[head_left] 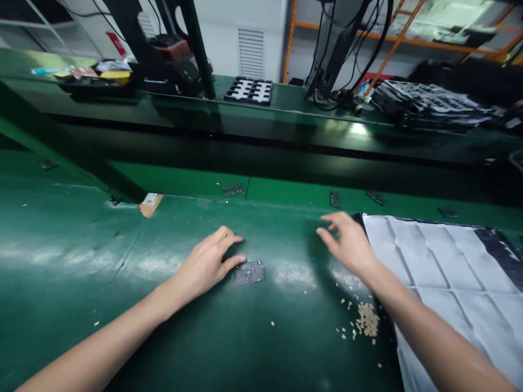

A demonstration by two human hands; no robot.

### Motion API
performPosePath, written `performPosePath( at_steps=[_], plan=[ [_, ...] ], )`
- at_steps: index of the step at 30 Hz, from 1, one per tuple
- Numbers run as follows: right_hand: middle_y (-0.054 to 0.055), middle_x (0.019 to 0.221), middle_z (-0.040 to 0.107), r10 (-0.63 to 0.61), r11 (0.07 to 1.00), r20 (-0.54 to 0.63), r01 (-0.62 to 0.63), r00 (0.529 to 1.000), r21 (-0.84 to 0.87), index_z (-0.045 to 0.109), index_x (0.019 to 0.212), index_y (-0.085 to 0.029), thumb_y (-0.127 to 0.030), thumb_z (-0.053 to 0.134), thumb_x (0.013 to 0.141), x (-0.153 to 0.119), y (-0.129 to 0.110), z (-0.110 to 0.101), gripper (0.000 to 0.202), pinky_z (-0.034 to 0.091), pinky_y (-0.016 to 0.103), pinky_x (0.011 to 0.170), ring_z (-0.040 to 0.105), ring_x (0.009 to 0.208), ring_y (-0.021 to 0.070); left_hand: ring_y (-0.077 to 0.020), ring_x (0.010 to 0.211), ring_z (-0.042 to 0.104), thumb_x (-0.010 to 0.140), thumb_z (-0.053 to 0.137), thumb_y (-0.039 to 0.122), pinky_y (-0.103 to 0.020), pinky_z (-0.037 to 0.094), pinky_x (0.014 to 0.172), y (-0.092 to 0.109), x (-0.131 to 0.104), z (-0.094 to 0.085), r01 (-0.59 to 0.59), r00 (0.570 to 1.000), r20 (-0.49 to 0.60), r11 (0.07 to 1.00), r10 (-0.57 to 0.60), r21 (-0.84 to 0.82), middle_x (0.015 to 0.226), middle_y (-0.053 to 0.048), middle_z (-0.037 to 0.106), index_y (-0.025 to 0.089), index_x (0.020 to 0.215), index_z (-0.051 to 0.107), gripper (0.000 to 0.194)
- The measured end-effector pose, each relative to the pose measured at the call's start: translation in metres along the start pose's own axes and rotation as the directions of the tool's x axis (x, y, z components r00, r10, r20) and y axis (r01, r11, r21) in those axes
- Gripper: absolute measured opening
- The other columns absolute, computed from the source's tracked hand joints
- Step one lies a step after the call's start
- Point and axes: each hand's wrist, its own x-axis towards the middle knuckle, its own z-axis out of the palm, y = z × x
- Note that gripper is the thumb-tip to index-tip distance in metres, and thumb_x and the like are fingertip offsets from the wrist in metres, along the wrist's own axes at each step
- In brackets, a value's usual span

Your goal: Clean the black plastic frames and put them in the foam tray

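Observation:
A flat dark plastic part (250, 272), rectangular with small cutouts, lies on the green tabletop (196, 348). Beside its left end is my left hand (216, 255), thumb at the part's upper left corner and fingers apart; whether the thumb touches it I cannot tell. My right hand (345, 239) hovers over the table further right, thumb and forefinger spread with nothing between them. Below that hand lies a heap of tiny beige pieces (368, 320), with several scattered around it. Close to the right forearm is a tray (402, 250) lined with white sheet, divided into compartments.
Several similar dark parts, among them one small plate (335, 199), lie along the green strip behind. A green slanted post (81, 147) stands at left. On the raised back ledge are a black-and-white tray (249, 90), a bin of odds and ends (98, 79) and stacked trays (433, 103).

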Motion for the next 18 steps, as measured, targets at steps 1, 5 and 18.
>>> performPosePath(
  at_steps=[1, 5, 18],
  plan=[
    [0.020, 0.124, 0.068, 0.066, 0.997, -0.041, -0.068, 0.997, -0.046, 0.068, 0.128, -0.009, -0.029, 0.063, 0.100, 0.021, 0.015, -0.004, 0.035, 0.056, 0.046, 0.097, 0.071, 0.102, 0.0300, -0.0261, 0.105, 0.068, 0.105, 0.061, 0.040, -0.041, 0.057, 0.095, -0.005, 0.018, -0.004, 0.011, 0.999, -0.043, 1.000, -0.010, 0.023, 0.119, -0.009, 0.065, 0.017, 0.130, 0.064, 0.035],
    [0.038, 0.124, 0.062, 0.299, 0.934, -0.108, -0.314, 0.948, -0.168, 0.065, 0.128, 0.005, -0.042, 0.068, 0.096, 0.091, 0.059, -0.003, 0.057, 0.051, 0.060, 0.094, 0.065, 0.115, 0.0500, -0.0321, 0.128, 0.058, 0.102, 0.066, 0.030, -0.045, 0.047, 0.112, -0.031, 0.101, -0.015, 0.158, 0.970, -0.208, 0.977, -0.126, 0.144, 0.132, -0.018, 0.062, 0.008, 0.136, 0.061, 0.042],
    [0.014, 0.115, 0.072, 0.320, 0.932, -0.015, -0.317, 0.947, -0.177, 0.071, 0.116, -0.015, -0.032, 0.067, 0.103, 0.117, 0.086, -0.011, 0.022, 0.057, 0.043, 0.093, 0.071, 0.102, 0.0246, -0.0310, 0.114, 0.066, 0.093, 0.072, 0.027, -0.038, 0.050, 0.096, -0.057, 0.169, -0.032, 0.191, 0.981, -0.085, 0.954, -0.176, 0.232, 0.121, -0.015, 0.070, 0.016, 0.114, 0.066, 0.024]
  ],
)
